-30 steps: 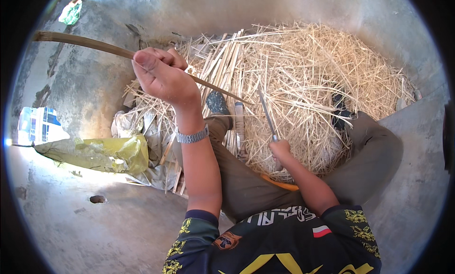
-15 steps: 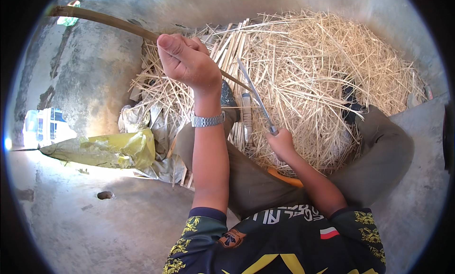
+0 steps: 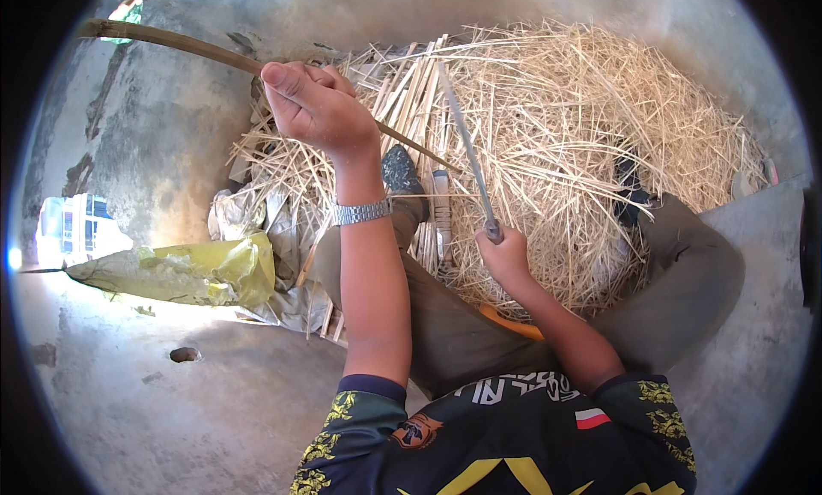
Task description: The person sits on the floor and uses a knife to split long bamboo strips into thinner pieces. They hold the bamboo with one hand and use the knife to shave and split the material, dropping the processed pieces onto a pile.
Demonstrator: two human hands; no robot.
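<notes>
My left hand (image 3: 312, 110) is raised at the upper left, its fingers closed round a long, thin wooden strip (image 3: 180, 39) that looks like split bamboo. One end of the strip reaches far left; its thinner end slants down to the right, close to the blade. In my right hand (image 3: 503, 257) is a long, narrow-bladed knife (image 3: 467, 144), gripped by the handle, its blade pointing up and away from me. Whether blade and strip touch I cannot tell. A pale, banded tool (image 3: 442, 217) lies in the shavings between my legs, just left of the knife.
A large heap of straw-coloured shavings (image 3: 591, 110) fills the space ahead, with straight split strips (image 3: 411, 88) on its left side. A yellow plastic sack (image 3: 231, 268) lies at the left. The concrete floor (image 3: 248, 401) has a small hole (image 3: 185, 354). Concrete walls stand behind.
My left hand has shifted left with the wooden strip. The knife has swung more upright, its tip moving away from me, while my right hand stays almost in place.
</notes>
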